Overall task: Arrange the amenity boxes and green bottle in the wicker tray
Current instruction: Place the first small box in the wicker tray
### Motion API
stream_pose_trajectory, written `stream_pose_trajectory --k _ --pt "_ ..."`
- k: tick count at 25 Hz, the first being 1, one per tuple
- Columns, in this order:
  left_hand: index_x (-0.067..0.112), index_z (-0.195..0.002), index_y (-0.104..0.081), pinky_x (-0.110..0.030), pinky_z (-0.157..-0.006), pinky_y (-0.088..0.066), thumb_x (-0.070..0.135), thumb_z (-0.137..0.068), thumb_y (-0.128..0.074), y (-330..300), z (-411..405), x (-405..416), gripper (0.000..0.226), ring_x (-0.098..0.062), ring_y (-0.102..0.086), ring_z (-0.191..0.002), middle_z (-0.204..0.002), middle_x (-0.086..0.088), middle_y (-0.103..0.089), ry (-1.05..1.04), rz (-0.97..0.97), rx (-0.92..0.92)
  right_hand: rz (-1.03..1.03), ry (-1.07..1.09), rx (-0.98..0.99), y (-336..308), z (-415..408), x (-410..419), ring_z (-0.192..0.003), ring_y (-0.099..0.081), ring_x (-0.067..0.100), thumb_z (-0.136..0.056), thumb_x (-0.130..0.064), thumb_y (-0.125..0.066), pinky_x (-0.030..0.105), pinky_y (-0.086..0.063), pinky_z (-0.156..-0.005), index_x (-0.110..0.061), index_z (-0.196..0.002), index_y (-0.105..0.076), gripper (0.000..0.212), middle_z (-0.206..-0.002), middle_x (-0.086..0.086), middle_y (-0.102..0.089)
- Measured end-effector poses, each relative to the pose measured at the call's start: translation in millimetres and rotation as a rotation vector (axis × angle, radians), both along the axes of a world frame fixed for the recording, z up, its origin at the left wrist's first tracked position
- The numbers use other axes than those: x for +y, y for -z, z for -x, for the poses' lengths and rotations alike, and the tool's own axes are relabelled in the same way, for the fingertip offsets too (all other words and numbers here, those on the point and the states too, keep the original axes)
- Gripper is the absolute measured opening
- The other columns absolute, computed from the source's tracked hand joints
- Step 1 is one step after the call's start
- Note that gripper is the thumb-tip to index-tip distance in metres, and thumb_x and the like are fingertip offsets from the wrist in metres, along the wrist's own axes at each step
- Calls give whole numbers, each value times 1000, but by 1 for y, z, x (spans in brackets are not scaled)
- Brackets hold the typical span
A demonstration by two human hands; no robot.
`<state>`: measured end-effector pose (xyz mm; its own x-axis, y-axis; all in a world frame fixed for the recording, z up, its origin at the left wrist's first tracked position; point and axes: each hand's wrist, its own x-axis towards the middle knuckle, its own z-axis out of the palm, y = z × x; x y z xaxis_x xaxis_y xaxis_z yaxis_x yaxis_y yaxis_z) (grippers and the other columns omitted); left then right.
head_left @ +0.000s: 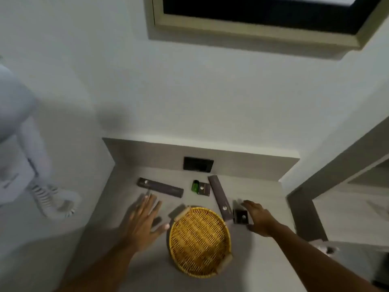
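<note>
A round wicker tray (200, 242) with nothing in it lies on the grey counter. Behind it to the left lies a long dark amenity box (160, 187). A second long dark box (220, 200) lies at the tray's right rim. A small green bottle (195, 185) stands beside a small dark square box (203, 189) near the back. Another small dark box (240, 216) sits right of the tray, with my right hand (257, 218) against its right side, fingers spread. My left hand (143, 220) hovers open left of the tray, just below the left long box.
A black wall socket (197, 164) sits in the low backsplash. A white wall-mounted hair dryer with a coiled cord (44, 197) hangs at the left. A framed mirror (259, 28) is on the wall above. A grey door frame (309, 211) bounds the counter at right.
</note>
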<state>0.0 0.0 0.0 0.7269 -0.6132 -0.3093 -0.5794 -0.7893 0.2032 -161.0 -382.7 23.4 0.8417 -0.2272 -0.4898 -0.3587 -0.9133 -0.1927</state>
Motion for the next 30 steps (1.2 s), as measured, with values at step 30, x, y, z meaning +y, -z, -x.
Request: stream_pose_trajectory --k 30 --pt "25 -161 -28 -63 -121 -13 106 -62 -42 87 20 15 128 -39 -11 -157 -172 -12 -13 196 71 -20 -193 -645 -75 59 -33 161 -138 -33 30 -91 -21 -60 44 -31 -113 -22 -142 -38 55 -151 7 -38"
